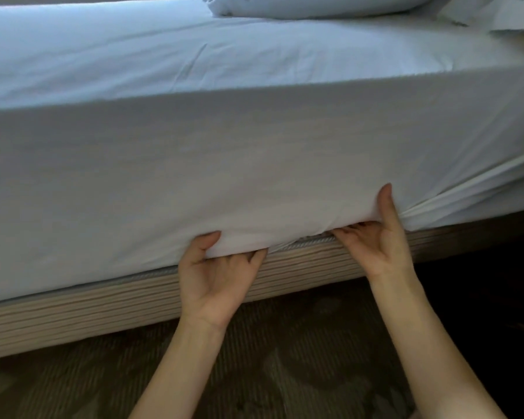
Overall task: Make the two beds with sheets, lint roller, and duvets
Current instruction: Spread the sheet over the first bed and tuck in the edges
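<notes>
Where the floor is nearest: dim patterned carpet (285, 373).
Left hand (215, 276): palm up, pinching the white sheet (254, 176) hem.
Right hand (378, 240): likewise gripping it, fingertips hidden underneath.
Bed base (73, 313): ribbed beige fabric.
Sheet: smooth, taut over the mattress.
Pillow (315, 6): cropped at top.

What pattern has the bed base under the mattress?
Beige bed base with horizontal ribbed stripes; head view.

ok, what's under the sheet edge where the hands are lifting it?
Between the left hand and right hand, the lifted sheet exposes corded mattress piping and the ribbed beige bed base. The mattress itself stays covered.
</notes>
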`<control>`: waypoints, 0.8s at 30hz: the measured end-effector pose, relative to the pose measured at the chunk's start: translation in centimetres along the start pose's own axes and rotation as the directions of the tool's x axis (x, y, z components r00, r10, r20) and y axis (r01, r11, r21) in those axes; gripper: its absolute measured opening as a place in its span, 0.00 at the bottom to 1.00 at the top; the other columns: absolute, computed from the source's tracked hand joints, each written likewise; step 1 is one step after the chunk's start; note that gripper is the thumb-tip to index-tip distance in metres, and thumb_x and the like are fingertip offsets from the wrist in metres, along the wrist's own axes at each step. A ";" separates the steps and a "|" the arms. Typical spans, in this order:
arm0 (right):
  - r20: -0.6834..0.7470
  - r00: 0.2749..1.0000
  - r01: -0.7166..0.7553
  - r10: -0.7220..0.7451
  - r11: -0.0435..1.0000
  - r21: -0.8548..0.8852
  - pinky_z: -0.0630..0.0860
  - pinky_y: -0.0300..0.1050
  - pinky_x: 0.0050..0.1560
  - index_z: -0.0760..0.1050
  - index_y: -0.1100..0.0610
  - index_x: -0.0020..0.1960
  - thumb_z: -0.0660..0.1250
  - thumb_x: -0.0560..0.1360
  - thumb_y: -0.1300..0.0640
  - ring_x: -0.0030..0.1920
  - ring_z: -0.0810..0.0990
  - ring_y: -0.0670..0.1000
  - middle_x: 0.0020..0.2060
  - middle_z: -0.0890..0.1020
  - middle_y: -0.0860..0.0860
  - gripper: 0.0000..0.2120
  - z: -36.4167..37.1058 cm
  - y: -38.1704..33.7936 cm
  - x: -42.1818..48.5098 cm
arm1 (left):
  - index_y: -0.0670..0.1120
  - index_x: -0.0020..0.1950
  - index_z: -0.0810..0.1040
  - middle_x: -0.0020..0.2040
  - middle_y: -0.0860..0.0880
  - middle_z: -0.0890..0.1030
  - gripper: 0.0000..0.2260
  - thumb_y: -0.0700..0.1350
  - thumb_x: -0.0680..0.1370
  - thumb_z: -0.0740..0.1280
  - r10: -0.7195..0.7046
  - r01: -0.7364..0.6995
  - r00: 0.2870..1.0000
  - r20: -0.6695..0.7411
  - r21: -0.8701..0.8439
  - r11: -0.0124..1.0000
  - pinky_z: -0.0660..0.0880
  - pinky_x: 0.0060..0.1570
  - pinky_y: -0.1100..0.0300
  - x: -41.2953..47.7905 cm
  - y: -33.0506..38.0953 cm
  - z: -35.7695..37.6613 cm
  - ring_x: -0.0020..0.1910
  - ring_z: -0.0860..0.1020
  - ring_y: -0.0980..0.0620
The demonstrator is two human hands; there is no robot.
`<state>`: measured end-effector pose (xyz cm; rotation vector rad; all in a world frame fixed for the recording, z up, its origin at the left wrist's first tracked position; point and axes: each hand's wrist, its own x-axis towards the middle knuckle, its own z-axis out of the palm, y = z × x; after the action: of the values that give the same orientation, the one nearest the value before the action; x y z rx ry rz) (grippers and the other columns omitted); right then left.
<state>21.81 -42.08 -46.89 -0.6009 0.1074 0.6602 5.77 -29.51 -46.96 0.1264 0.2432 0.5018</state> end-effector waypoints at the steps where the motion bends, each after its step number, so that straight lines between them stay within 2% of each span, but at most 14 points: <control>1: 0.012 1.000 0.008 -0.008 1.000 -0.008 0.75 0.63 0.55 0.74 0.59 0.57 0.66 0.72 0.47 0.59 0.78 0.57 0.56 0.81 0.58 0.19 -0.2 -0.1 0.3 | 0.43 0.66 0.74 0.62 0.43 0.78 0.25 0.37 0.68 0.63 -0.023 0.023 1.000 -0.019 0.027 0.999 0.63 0.69 0.42 -0.3 0.2 -0.1 0.63 0.75 0.40; 5: 0.026 1.000 0.012 -0.011 0.998 -0.060 0.73 0.62 0.59 0.75 0.58 0.56 0.65 0.73 0.48 0.59 0.78 0.56 0.54 0.82 0.56 0.17 -0.4 -0.2 0.7 | 0.38 0.70 0.68 0.65 0.37 0.75 0.39 0.37 0.60 0.76 -0.152 0.160 0.987 -0.052 0.232 0.959 0.67 0.68 0.46 -3.0 0.9 -1.9 0.64 0.75 0.40; 7: 0.029 0.999 0.017 -0.015 0.996 -0.083 0.74 0.62 0.58 0.75 0.58 0.56 0.65 0.74 0.47 0.58 0.79 0.56 0.53 0.83 0.56 0.16 -0.5 -0.1 0.8 | 0.35 0.68 0.69 0.64 0.36 0.76 0.41 0.37 0.57 0.78 -0.143 0.161 0.985 -0.093 0.240 0.957 0.69 0.63 0.43 -3.9 0.9 -2.4 0.63 0.76 0.41; 9: 0.040 0.999 0.019 -0.015 0.995 -0.098 0.75 0.61 0.57 0.75 0.57 0.56 0.64 0.74 0.47 0.58 0.79 0.56 0.54 0.83 0.56 0.17 -0.5 -0.2 0.9 | 0.35 0.67 0.71 0.62 0.36 0.78 0.35 0.41 0.61 0.74 -0.100 0.147 0.979 -0.178 0.272 0.951 0.70 0.65 0.47 -3.9 1.1 -2.0 0.62 0.76 0.41; 11: 0.050 0.999 0.018 -0.012 0.994 -0.112 0.74 0.62 0.57 0.75 0.57 0.57 0.64 0.73 0.46 0.59 0.79 0.56 0.54 0.82 0.56 0.18 -0.5 -0.1 0.9 | 0.35 0.65 0.73 0.59 0.37 0.79 0.25 0.43 0.69 0.64 -0.072 0.160 0.965 -0.252 0.349 0.923 0.67 0.67 0.49 -3.8 1.4 -1.2 0.62 0.76 0.42; 12: 0.050 0.999 0.018 -0.012 0.993 -0.117 0.74 0.62 0.57 0.75 0.57 0.57 0.64 0.73 0.45 0.59 0.79 0.56 0.54 0.82 0.56 0.19 -0.5 -0.1 0.9 | 0.36 0.64 0.74 0.58 0.38 0.80 0.23 0.43 0.71 0.61 -0.060 0.161 0.961 -0.269 0.372 0.914 0.66 0.67 0.50 -3.8 1.5 -0.9 0.62 0.77 0.42; 16: 0.040 0.999 0.019 -0.015 0.995 -0.094 0.75 0.63 0.57 0.73 0.57 0.61 0.69 0.67 0.46 0.59 0.78 0.57 0.56 0.82 0.57 0.26 -0.3 -0.1 0.8 | 0.35 0.61 0.75 0.57 0.37 0.81 0.22 0.39 0.68 0.62 -0.005 0.153 0.936 -0.352 0.393 0.907 0.70 0.63 0.50 -4.1 0.9 -0.8 0.58 0.78 0.42; 19: 0.031 0.999 0.016 -0.013 0.995 -0.096 0.74 0.63 0.58 0.74 0.57 0.60 0.69 0.68 0.46 0.59 0.78 0.58 0.56 0.82 0.57 0.24 -0.2 -0.1 0.7 | 0.34 0.62 0.74 0.56 0.37 0.81 0.23 0.37 0.68 0.61 0.026 0.127 0.918 -0.396 0.356 0.926 0.70 0.62 0.50 -4.0 0.8 -1.1 0.58 0.78 0.42; 24: 0.035 0.999 0.017 -0.014 0.995 -0.101 0.74 0.64 0.57 0.73 0.57 0.60 0.68 0.68 0.46 0.60 0.78 0.58 0.56 0.82 0.56 0.25 -0.3 -0.1 0.6 | 0.34 0.64 0.74 0.56 0.37 0.81 0.18 0.36 0.75 0.58 0.025 0.124 0.917 -0.399 0.343 0.931 0.71 0.59 0.51 -3.9 1.1 -1.1 0.58 0.78 0.43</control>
<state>22.42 -41.98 -47.27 -0.6869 0.0373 0.6636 1.69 -30.44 -47.00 0.3800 0.7401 0.4227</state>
